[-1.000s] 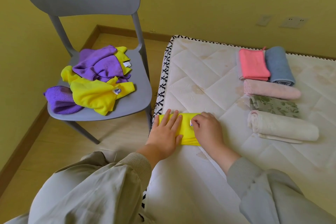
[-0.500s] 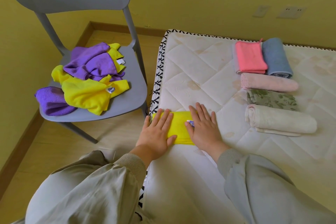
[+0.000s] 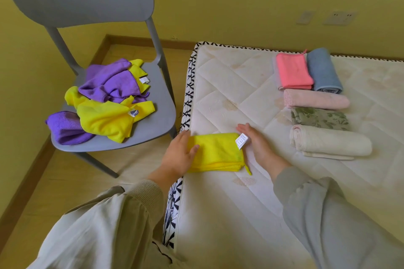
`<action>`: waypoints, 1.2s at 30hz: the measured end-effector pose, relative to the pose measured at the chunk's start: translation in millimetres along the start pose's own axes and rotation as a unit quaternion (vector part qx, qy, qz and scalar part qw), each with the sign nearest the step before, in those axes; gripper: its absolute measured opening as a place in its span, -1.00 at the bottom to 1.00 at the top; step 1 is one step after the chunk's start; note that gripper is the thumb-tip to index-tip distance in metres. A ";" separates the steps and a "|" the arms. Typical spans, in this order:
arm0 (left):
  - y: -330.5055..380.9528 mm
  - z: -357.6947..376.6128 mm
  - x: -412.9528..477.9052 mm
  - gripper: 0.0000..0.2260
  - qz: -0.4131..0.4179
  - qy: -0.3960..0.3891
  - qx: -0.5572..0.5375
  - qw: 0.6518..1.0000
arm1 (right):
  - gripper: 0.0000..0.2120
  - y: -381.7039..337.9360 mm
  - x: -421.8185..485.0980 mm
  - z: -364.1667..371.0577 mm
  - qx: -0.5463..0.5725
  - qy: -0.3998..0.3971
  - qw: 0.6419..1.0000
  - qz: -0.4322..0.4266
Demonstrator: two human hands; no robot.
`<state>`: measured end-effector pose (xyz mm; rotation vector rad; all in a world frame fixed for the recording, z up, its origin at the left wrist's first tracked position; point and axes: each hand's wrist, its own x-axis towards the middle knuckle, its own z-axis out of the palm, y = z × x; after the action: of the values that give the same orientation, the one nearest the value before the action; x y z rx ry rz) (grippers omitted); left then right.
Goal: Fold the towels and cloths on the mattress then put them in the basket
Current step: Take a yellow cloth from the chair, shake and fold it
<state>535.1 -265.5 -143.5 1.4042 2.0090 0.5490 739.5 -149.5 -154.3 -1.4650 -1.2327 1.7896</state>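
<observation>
In the head view, a folded yellow microfibre cloth [image 3: 216, 152] is being flanked by both hands at the left edge of the white quilted mattress [image 3: 229, 94]. Its left end is being touched by the left hand [image 3: 180, 155], whose fingers are being held straight and relaxed, with the thumb being laid on the cloth's top. Its right end, where a white care label [image 3: 241, 141] is sticking up, is being bordered by the right hand [image 3: 258, 144], which is being held flat and unclenched. Whether the cloth is being touched by it cannot be told.

Further right on the mattress, well apart from the hands, five folded pieces are being shown in a cluster. A pink cloth [image 3: 293, 71] and a rolled blue towel [image 3: 323, 70] are lying side by side. Nearer are a pale pink towel [image 3: 314, 99], a green leaf-patterned cloth [image 3: 319, 118] and a cream towel [image 3: 330, 142].

To the left, a loose heap of purple and yellow cloths [image 3: 109, 102] is being carried by the seat of a grey plastic chair [image 3: 157, 120].
</observation>
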 end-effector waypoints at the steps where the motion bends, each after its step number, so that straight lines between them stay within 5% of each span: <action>1: 0.0 -3.4 1.3 -0.41 -0.022 0.016 -0.013 1.000 | -0.65 -2.7 1.0 -5.0 0.036 0.020 0.999 0.009; 5: -4.1 -7.9 4.4 -0.29 -0.085 0.014 -0.006 0.996 | -0.86 -3.7 -1.7 -13.5 -0.020 0.048 0.998 0.017; 16: -1.8 -11.8 7.4 -0.34 -0.101 -0.028 0.025 0.994 | -0.66 -0.5 1.5 -3.3 -0.193 -0.048 0.980 0.016; 27: 11.7 -28.7 2.3 -0.49 -0.116 -0.104 -0.099 0.983 | -0.82 -16.2 -8.9 -0.7 -0.267 -0.089 0.959 0.024; 31: 29.8 -42.0 3.4 -0.75 0.007 0.027 0.001 1.000 | -0.74 -35.1 -18.0 3.0 -0.362 -0.003 0.930 -0.069; 34: 39.9 -48.4 8.4 -0.79 0.161 0.180 0.067 0.968 | -0.88 -56.5 -31.8 6.8 -0.423 0.124 0.878 -0.186; 36: 39.2 -48.7 7.7 -0.74 0.248 0.216 0.125 0.936 | -0.80 -56.6 -41.5 1.4 -0.501 0.141 0.818 -0.245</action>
<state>526.2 -244.1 -85.0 2.1245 2.1037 0.9100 741.3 -158.7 -84.7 -1.5726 -2.2736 0.4924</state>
